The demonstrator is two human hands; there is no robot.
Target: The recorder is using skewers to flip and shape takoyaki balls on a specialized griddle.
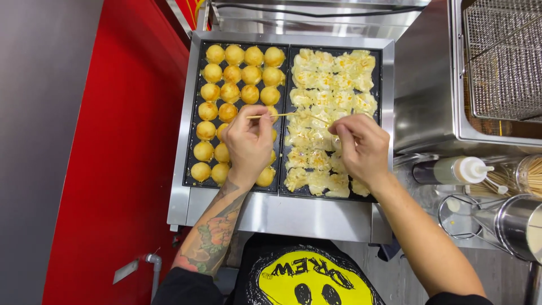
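- We see our left hand (248, 141) closed in a pinch on a thin wooden skewer (271, 116), which points to the right, across the middle divider of the griddle (192, 113).
- Our right hand (364, 148) is also closed in a pinch, over the right plate. We think it holds a second pick (316, 120), but its grip is partly hidden.
- The batter (330, 85) on the right plate looks soft and joined together. If we turn it too early, the pieces could tear and not become round.
- The golden balls (240, 73) on the left plate are already brown. Left alone too long, they could burn.
- Both hands hover very near the hot metal, so a slip could burn our fingers.
- The two sticks lie close together, and they could cross and catch.
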